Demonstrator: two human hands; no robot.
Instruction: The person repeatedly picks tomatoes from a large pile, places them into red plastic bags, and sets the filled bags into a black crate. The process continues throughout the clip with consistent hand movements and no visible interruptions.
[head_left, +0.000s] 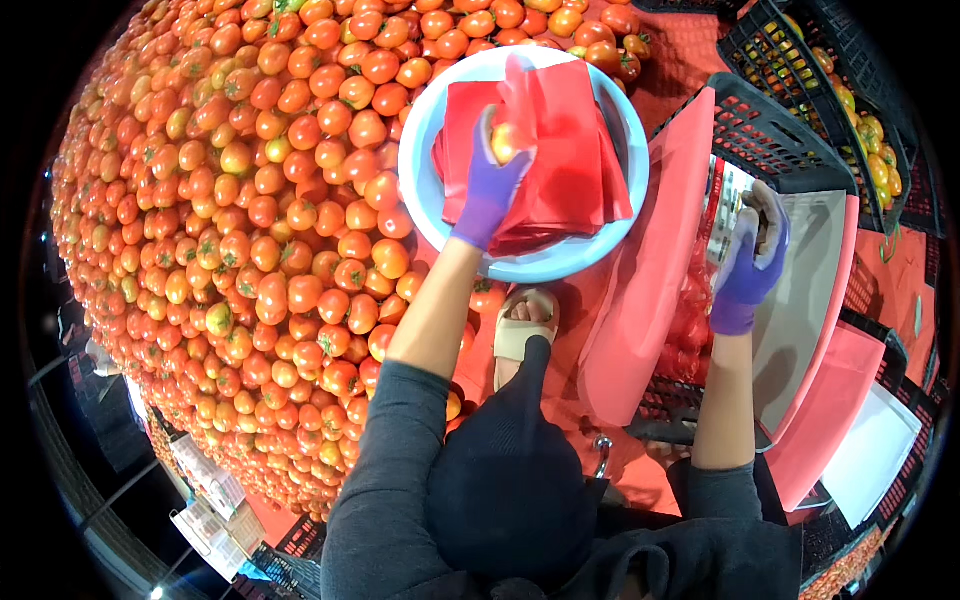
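Observation:
My left hand, in a purple glove with a pale palm, is over a stack of red sheets in a light blue basin. A yellow-orange tomato shows between its thumb and fingers. A blurred red sheet rises beside the fingers; whether they pinch it I cannot tell. My right hand, gloved alike, hovers over a black crate with its curled fingers and thumb apart. Red-wrapped items, a printed sheet and grey lining show in the crate.
A large heap of tomatoes spreads along the left and far side. Pink-red lining sheets fold out over the crate's sides. Another black crate with yellowish tomatoes stands at the upper right. My sandalled foot is just below the basin.

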